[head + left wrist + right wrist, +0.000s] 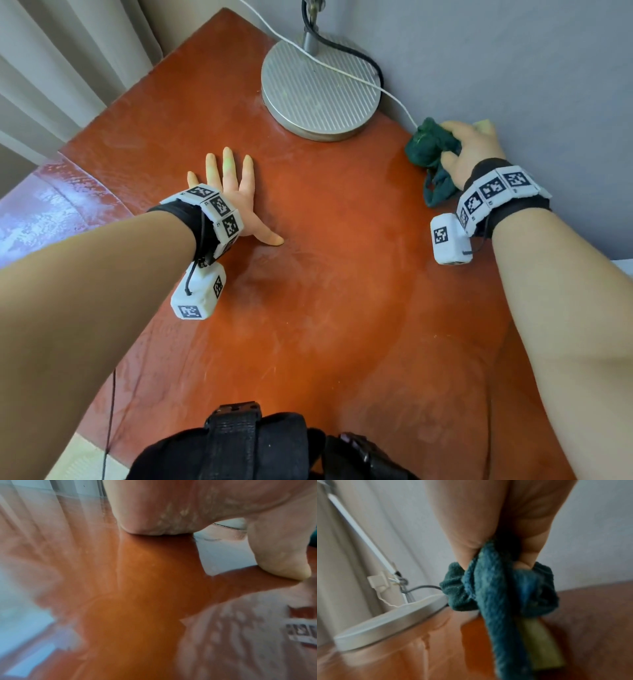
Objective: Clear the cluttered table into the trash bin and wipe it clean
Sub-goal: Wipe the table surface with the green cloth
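A glossy orange-brown table (342,274) fills the head view. My left hand (233,192) lies flat on it left of centre, fingers straight and spread; in the left wrist view the heel of my palm and my thumb (281,555) press the shiny table (137,588). My right hand (469,150) grips a bunched dark green cloth (428,150) at the table's far right edge, near the wall. In the right wrist view the cloth (498,595) bulges out of my curled fingers and a strip of it hangs down to the table (436,649).
A round ribbed metal lamp base (320,85) stands at the back of the table, with a black cable and a white cable (342,72) across it. It shows as lamp base (388,623) in the right wrist view. Curtains (51,68) hang at left, a grey wall at right.
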`<state>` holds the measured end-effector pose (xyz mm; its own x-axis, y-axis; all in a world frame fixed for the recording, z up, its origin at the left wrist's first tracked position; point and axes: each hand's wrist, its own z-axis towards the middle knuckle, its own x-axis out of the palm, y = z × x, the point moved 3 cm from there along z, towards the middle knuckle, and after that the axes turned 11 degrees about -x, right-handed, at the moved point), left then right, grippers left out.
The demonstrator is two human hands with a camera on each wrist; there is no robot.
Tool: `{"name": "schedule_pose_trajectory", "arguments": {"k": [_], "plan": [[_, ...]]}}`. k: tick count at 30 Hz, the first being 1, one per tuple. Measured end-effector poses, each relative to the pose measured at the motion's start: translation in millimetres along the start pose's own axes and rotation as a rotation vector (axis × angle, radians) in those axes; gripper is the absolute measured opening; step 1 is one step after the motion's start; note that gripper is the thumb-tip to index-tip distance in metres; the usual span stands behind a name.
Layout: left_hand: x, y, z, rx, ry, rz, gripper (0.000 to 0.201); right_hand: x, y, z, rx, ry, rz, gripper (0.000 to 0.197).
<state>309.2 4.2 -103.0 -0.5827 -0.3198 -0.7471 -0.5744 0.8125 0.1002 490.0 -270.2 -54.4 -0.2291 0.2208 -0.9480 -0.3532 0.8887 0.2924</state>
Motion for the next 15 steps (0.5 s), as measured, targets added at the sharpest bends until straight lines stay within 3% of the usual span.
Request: {"name": "schedule_pose_trajectory", "arguments": {"k": [3, 5, 8, 11, 15], "plan": [[-3.1, -0.7, -4.5, -0.008, -0.016, -0.001, 0.142, -22.7, 4.2, -28.1, -0.068, 0.016, -0.19, 0.045], [-4.1, -1.4, -8.3, -0.016, -0.028, 0.0, 0.141, -37.5, 5.1, -50.2, -0.103, 0.115, -0.323, 0.048], [-6.7, -5.8, -16.6, -0.04, -0.058, 0.001, 0.137, -41.0, 15.0, -93.0, -0.221, 0.292, -0.247, 0.057], [-7.2, -23.8, -27.0, 0.036, -0.12, 0.056, 0.121, -9.6, 27.1, -139.8, -0.279, 0.358, -0.054, 0.075], [4.1, -67.6, -49.4, 0.25, -0.175, 0.173, 0.106, 55.0, 18.8, -173.9, -0.147, 0.539, -0.206, 0.081]]}}
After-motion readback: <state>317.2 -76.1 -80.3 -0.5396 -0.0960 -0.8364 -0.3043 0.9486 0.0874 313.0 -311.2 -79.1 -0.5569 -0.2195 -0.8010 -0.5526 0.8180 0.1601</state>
